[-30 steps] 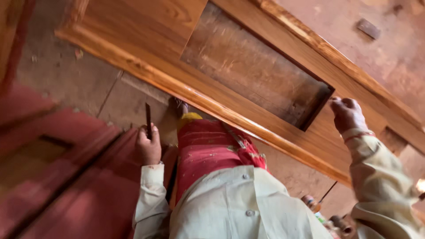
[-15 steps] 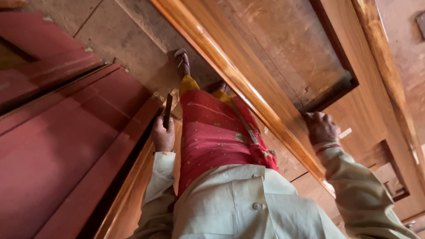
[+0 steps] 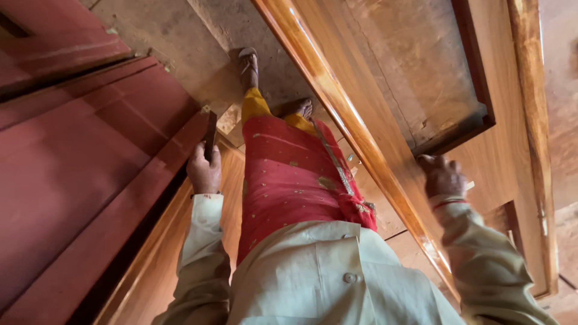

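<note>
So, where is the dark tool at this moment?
In the head view, the dark tool is at centre-left, gripped in the left hand, beside the red panel.

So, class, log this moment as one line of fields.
left hand: gripping dark slim tool | right hand: resting on varnished wooden door | stance: standing between door and red panel

Left hand [image 3: 203,171] gripping dark tool [image 3: 210,135], perhaps a chisel, right hand [image 3: 442,176] on varnished door [image 3: 385,150]
</note>
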